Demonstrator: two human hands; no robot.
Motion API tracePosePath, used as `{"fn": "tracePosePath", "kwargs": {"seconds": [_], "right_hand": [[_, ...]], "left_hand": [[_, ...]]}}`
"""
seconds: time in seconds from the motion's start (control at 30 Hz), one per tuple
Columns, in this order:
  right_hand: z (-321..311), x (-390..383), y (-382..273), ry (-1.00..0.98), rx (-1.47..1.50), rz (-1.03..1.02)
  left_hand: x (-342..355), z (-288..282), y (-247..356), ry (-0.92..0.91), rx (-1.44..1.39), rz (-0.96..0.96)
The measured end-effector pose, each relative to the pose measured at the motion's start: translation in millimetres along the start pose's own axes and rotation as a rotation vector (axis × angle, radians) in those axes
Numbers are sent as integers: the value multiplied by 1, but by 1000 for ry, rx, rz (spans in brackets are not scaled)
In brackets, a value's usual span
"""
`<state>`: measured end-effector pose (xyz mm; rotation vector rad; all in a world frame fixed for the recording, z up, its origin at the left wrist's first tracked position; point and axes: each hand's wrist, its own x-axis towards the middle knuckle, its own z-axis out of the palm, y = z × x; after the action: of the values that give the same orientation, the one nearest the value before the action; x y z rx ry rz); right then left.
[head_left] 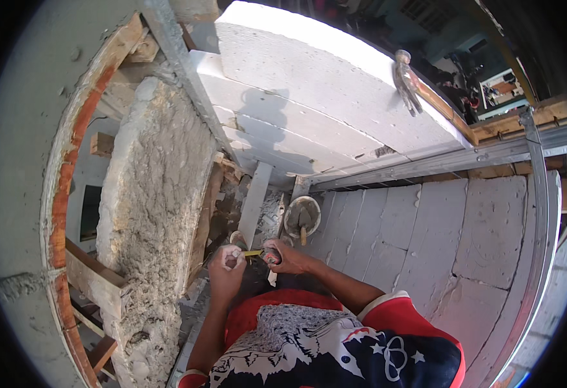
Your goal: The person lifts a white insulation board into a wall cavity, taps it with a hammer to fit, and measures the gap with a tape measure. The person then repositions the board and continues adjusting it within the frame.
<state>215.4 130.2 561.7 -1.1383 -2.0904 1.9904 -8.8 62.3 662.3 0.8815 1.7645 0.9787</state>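
Observation:
In front of my body, my right hand [283, 257] grips a small tape measure [272, 255], with a short length of yellow blade [252, 253] drawn out toward my left hand [228, 268]. My left hand is closed at the blade's far end, its fingers curled and dusted pale. Just beyond them one of my feet [238, 240] shows on the narrow ledge, next to a grey board [254, 202]. A bucket [291, 218] of grey mortar, with a wooden-handled trowel [303, 233] in it, stands beyond my right hand.
A white block wall [335, 84] rises ahead, a hammer [438, 101] lying along its top edge. A rough concrete slab [147, 187] and wooden framing [89, 265] are at left. Pale blocks [438, 226] and metal rails [425, 158] are at right. Debris lies around the board.

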Motion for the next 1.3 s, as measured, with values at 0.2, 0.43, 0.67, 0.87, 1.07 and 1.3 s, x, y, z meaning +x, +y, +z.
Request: {"fn": "tracePosePath", "kwargs": {"seconds": [0.2,0.43,0.67,0.87,1.07,1.3], "right_hand": [[25,39,-15,-149,65,62],[86,88,-16,-126,-22,-76],[129,103,86,38,-91,71],[153,35,166,102,-150,396],[194,-21,232,180,-273,409],[212,1,248,73,-424,579]], "left_hand": [[7,-38,-11,-177,311,146],[10,-71,-62,-163,378,-40],[30,-56,-168,-106,386,-159],[79,-40,-358,-2,420,-271],[116,-29,-496,-82,609,-462],[128,-15,-660,-14,691,-527]]}}
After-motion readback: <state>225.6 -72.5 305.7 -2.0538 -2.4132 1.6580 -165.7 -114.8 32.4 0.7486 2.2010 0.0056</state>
